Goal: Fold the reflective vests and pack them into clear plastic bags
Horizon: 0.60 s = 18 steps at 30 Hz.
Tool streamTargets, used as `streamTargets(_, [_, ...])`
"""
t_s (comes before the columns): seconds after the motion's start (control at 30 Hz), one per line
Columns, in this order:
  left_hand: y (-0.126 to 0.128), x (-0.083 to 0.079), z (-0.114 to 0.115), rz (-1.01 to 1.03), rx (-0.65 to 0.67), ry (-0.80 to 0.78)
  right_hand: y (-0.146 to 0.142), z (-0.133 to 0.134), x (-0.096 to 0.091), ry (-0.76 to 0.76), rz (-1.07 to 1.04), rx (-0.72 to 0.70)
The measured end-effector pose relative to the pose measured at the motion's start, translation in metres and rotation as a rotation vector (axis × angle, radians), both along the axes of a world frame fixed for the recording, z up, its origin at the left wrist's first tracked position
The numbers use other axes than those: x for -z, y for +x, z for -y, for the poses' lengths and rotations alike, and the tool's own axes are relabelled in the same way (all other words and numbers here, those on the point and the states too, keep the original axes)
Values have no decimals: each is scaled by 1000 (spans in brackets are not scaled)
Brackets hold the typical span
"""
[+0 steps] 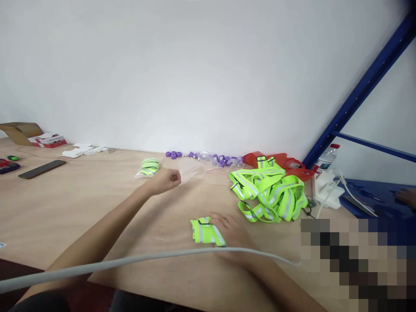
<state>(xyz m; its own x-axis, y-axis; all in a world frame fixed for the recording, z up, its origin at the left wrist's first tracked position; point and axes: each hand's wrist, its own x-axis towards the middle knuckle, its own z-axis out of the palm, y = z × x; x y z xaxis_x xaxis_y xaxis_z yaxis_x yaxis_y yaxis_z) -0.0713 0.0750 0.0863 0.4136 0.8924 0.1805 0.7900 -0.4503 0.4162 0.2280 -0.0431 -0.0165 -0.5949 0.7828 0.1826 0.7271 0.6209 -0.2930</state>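
Now the right hand lies toward the front edge of the wooden table, its fingers bent over the right end of a folded yellow-green strap with silver stripes, holding it. The left hand, nearer the back edge, is curled, fingertips drawn together on a clear plastic bag that sticks out blurred to its right. Just beyond that hand, a bagged strap bundle sits toward the back edge. Near the table's right edge is a loose heap of similar straps, with a red bag just behind it. Small purple pieces line the back edge. Toward the left edge lies a dark flat bar; an opened carton stands at the back left corner.
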Motion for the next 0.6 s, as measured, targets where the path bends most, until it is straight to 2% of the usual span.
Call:
streamTargets(0.17, [24, 30, 39, 82, 179, -39, -6, 4, -15, -101, -31, -127])
streamTargets(0.33, [32, 39, 51, 165, 288, -45, -21, 1, -34, -95, -75, -131])
streamTargets(0.47, [29, 36, 51, 191, 310, -54, -27, -14, -27, -102, -77, -121])
streamTargets(0.6, [30, 41, 53, 225, 296, -72, -27, -20, -14, -122, -77, -137])
